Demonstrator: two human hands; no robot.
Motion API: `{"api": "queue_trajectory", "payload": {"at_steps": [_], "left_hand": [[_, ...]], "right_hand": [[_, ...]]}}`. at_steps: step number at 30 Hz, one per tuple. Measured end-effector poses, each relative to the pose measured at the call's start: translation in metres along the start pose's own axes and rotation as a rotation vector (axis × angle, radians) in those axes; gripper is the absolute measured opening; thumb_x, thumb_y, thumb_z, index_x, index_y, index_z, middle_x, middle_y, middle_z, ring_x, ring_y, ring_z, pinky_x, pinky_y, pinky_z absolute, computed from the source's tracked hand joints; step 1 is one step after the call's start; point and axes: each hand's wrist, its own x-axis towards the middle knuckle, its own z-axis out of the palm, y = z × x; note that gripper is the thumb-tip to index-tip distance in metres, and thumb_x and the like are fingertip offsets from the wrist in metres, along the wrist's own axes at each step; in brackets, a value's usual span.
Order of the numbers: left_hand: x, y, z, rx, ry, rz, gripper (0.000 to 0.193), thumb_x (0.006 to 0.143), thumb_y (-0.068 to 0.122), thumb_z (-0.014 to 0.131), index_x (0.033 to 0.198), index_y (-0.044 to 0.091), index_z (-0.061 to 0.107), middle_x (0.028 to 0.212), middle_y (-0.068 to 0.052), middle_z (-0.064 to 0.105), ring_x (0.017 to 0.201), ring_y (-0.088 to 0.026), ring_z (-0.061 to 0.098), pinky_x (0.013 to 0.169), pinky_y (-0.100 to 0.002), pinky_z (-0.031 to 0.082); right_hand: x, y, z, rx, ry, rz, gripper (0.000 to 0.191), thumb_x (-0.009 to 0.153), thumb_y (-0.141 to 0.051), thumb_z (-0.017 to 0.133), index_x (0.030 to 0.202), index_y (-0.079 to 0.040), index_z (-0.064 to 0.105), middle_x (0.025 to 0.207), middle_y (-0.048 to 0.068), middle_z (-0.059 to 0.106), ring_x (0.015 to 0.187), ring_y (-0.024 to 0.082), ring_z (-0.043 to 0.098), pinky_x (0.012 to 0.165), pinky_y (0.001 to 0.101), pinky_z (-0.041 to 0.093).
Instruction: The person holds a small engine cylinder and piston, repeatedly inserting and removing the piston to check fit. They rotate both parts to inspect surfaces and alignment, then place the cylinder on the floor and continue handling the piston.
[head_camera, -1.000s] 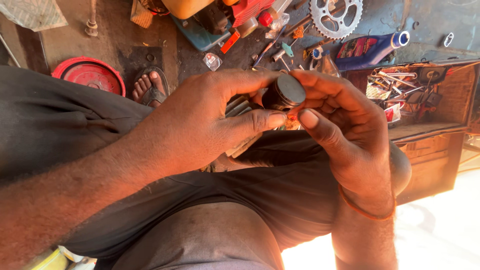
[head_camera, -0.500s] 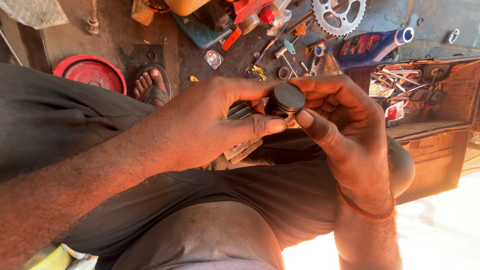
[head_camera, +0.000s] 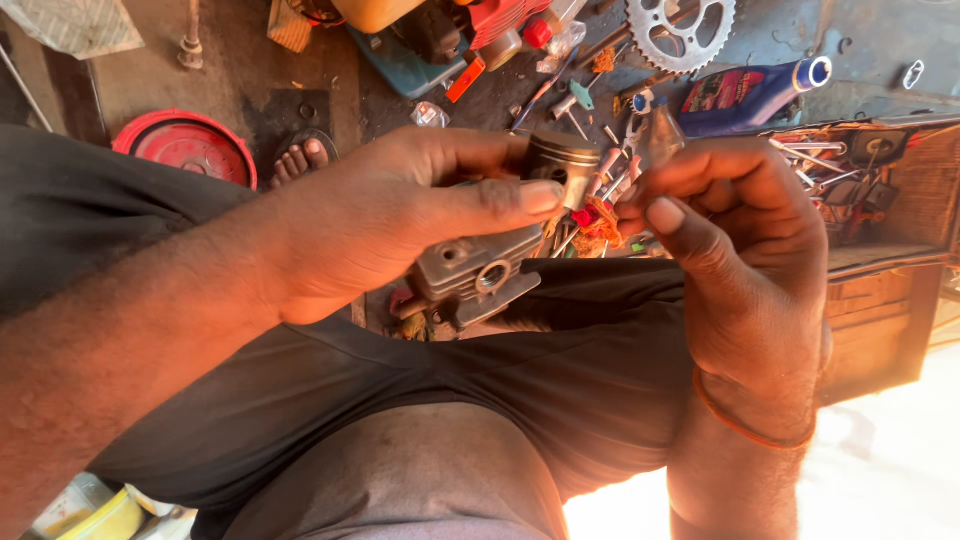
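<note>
Dark trousers (head_camera: 560, 400) on the person's lap fill the near part of the view, and above them the left hand (head_camera: 400, 220) is closed around a grey metal engine part (head_camera: 480, 275), its thumb and fingers pinching a small metal piston (head_camera: 562, 160) at the top. The right hand (head_camera: 740, 240) hovers just beside the piston with fingers curled and holds nothing. Beyond, on the floor, lie a red round lid (head_camera: 190, 145), a chain sprocket (head_camera: 680, 30), a blue bottle (head_camera: 755, 92) and a tool tray (head_camera: 860, 170).
</note>
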Motion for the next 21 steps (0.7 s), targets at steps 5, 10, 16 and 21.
{"api": "queue_trajectory", "payload": {"at_steps": [5,10,16,21], "left_hand": [[-0.002,0.003,-0.005,-0.081,-0.019,-0.075,0.046,0.097,0.032,0.07,0.132,0.003,0.069,0.108,-0.003,0.072,0.099,-0.011,0.068,0.088,-0.031,0.057],[-0.003,-0.002,0.002,0.568,0.21,0.086,0.042,0.091,0.034,0.076,0.124,0.008,0.072,0.11,-0.004,0.075,0.104,-0.016,0.07,0.089,-0.033,0.056],[-0.015,-0.01,0.014,1.469,0.478,0.433,0.044,0.084,0.033,0.084,0.116,0.008,0.066,0.102,-0.011,0.068,0.104,-0.033,0.065,0.08,-0.046,0.054],[-0.016,-0.01,0.016,1.495,0.456,0.478,0.045,0.082,0.029,0.085,0.115,0.006,0.064,0.097,-0.01,0.066,0.1,-0.032,0.064,0.079,-0.046,0.054]], "right_hand": [[-0.006,0.007,-0.009,0.058,0.003,-0.024,0.011,0.107,0.0,0.07,0.113,0.004,0.062,0.106,0.014,0.07,0.097,0.018,0.066,0.096,0.0296,0.053],[-0.004,0.007,-0.002,0.065,0.005,0.002,0.008,0.105,-0.006,0.065,0.107,0.002,0.064,0.099,0.012,0.071,0.094,0.017,0.068,0.095,0.0304,0.056],[0.001,0.009,0.015,-0.091,-0.057,0.094,0.025,0.105,-0.003,0.067,0.129,0.003,0.063,0.114,0.007,0.068,0.105,0.012,0.066,0.099,0.0275,0.055],[0.006,0.01,0.019,-0.205,-0.191,0.053,0.045,0.099,0.001,0.071,0.143,0.003,0.057,0.131,0.008,0.065,0.115,0.013,0.064,0.105,0.0288,0.054]]}}
